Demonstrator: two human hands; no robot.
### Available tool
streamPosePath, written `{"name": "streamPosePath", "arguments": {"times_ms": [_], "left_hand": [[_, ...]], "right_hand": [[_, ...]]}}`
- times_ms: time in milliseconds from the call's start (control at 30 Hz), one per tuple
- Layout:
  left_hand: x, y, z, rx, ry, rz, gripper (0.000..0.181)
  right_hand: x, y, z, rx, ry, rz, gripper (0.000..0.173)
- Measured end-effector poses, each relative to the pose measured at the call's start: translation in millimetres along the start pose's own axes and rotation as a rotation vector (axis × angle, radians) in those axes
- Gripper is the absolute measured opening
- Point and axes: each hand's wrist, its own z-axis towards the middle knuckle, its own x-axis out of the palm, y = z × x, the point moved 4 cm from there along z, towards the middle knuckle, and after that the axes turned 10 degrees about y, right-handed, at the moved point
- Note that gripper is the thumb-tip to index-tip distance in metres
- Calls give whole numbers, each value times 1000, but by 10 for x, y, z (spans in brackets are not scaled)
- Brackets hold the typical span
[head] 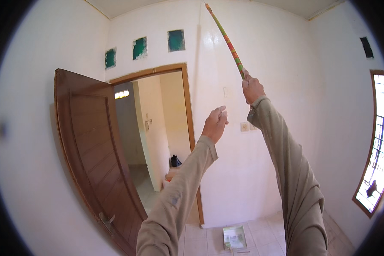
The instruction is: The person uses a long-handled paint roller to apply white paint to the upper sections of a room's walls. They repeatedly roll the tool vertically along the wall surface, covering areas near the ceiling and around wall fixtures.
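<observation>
My right hand (253,89) grips the lower end of a long pole (232,48) with a green, red and orange pattern. The pole slants up to the left along the white wall (275,64), its far end near the ceiling, where a thin wire shows at the tip. What the tip carries is too faint to tell. My left hand (216,121) is raised lower and to the left, in front of the wall, with its fingers bent and nothing visible in it. On the tiled floor below lies a paint tray (235,237) with whitish paint on it.
A brown wooden door (91,137) stands open at the left beside its frame (189,128). Three green patches (176,40) sit high on the wall. A wall socket (244,126) is near my right forearm. A barred window (374,147) is at the right.
</observation>
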Motion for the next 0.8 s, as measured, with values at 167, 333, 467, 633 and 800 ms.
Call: {"name": "streamPosePath", "arguments": {"times_ms": [167, 333, 467, 633, 800], "left_hand": [[242, -4, 55, 21, 21, -34, 46], [614, -15, 162, -21, -10, -127, 53], [930, 223, 246, -42, 1, -92, 58], [1199, 183, 20, -112, -4, -58, 61], [1382, 746, -245, -239, -26, 1, 64]], "right_hand": [[-31, -37, -435, -2, 14, 36, 47], [147, -347, -1394, -143, -54, 83, 48], [196, -500, -2359, 62, 101, 156, 50], [244, -615, -3454, 62, 117, 209, 54], [368, -701, -4412, 187, 229, 233, 57]]}}
